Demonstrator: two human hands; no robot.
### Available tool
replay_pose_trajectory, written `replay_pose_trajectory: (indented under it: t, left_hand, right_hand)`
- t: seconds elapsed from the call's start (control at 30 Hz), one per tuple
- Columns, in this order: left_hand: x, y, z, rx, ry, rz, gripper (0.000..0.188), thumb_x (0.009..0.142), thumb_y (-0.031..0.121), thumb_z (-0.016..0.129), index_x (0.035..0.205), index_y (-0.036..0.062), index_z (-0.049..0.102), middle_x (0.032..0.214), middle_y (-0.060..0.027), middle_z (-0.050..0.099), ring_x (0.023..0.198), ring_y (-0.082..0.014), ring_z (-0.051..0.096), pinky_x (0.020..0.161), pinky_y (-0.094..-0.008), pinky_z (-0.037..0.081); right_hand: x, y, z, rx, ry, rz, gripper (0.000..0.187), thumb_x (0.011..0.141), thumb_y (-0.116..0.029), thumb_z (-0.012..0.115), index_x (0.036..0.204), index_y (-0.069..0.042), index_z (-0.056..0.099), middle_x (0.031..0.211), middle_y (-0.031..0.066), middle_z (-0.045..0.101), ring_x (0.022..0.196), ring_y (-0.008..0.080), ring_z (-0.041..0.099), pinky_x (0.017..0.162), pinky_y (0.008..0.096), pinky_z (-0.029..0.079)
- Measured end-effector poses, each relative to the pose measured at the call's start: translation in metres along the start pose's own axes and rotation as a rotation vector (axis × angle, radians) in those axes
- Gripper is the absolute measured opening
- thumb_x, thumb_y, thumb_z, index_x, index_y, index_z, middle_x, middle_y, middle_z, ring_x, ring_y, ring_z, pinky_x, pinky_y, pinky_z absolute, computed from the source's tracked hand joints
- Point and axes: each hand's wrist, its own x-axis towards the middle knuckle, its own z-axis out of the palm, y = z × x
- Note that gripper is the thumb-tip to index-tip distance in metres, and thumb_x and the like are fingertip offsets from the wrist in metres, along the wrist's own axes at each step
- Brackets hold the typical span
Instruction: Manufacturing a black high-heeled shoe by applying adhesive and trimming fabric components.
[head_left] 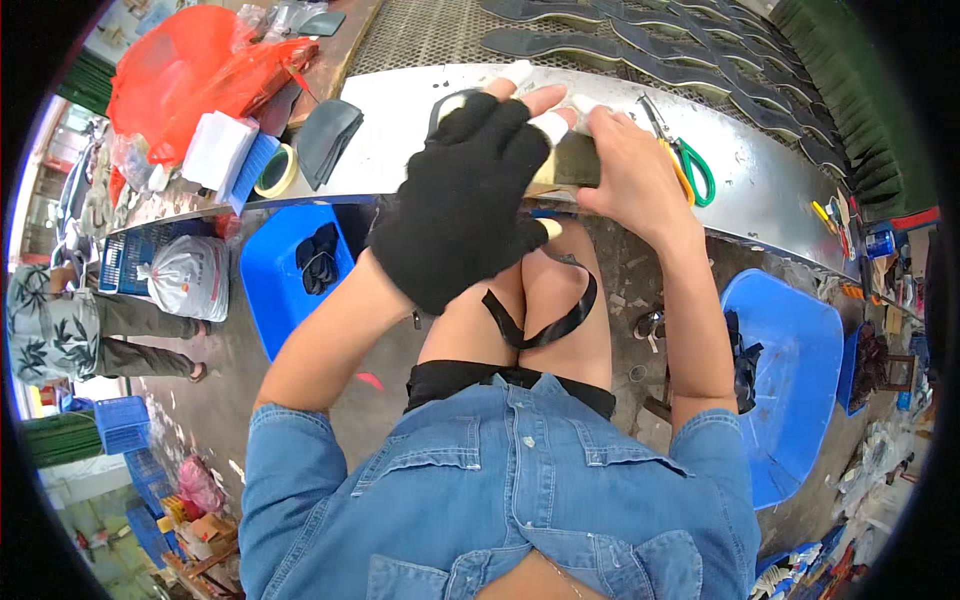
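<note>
My left hand (455, 205) wears a black glove with cut-off fingertips. Its fingers stretch forward over the metal worktop, the thumb stands apart, and white wraps cover some fingertips. Under its fingers a dark flat piece (440, 104) partly shows; most of it is hidden. My bare right hand (645, 175) curves its fingers and thumb round the right side of a dark olive block (576, 162), with a pale wrap on a fingertip. Scissors with green handles (697, 172) lie just right of that hand, beside a yellow-handled tool (678, 172). A black strap (572, 322) loops over my thighs.
Dark shoe soles (650, 62) lie in rows on the mesh conveyor beyond the metal worktop (770, 205). Left are a red plastic bag (190, 75), a tape roll (276, 172) and dark sheets (328, 140). Blue tubs (262, 270) (800, 400) flank my legs. Another person (60, 320) stands far left.
</note>
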Motion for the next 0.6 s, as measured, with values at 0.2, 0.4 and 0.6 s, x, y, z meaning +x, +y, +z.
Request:
replay_pose_trajectory:
  t: [0.2,0.4,0.6]
  left_hand:
    - [-0.004,-0.036,0.070,0.113,-0.167,-0.296,0.069,0.059,0.030,0.077,0.114,0.0011,0.048,0.109,-0.0170,0.057,0.099,-0.0367,0.056,0.080,-0.0423,0.049]
    - [-0.021,-0.119,0.087,-1.036,-0.234,-0.790,0.048,0.080,0.027,0.064,0.120,0.0018,0.052,0.095,-0.0115,0.066,0.079,-0.0203,0.064,0.073,-0.0295,0.051]
    - [-0.041,-0.145,0.090,-1.215,-0.128,-1.001,0.031,0.083,0.029,0.065,0.100,0.0037,0.061,0.083,-0.0024,0.060,0.072,-0.0111,0.054,0.065,-0.0264,0.046]
  right_hand:
    - [0.035,0.004,0.028,-0.294,0.194,-0.359,0.036,0.066,-0.010,0.069,0.098,-0.003,0.053,0.082,0.0115,0.060,0.091,0.0299,0.055,0.081,0.0411,0.042]
    - [0.001,-0.007,0.013,0.229,0.515,-0.323,0.035,0.065,-0.002,0.062,0.099,0.002,0.057,0.097,0.0163,0.056,0.091,0.0305,0.052,0.081,0.0368,0.042]
    - [-0.119,0.031,0.063,0.319,-0.327,0.717,0.036,0.073,-0.035,0.071,0.086,-0.001,0.065,0.072,0.0166,0.063,0.063,0.0293,0.062,0.058,0.0352,0.047]
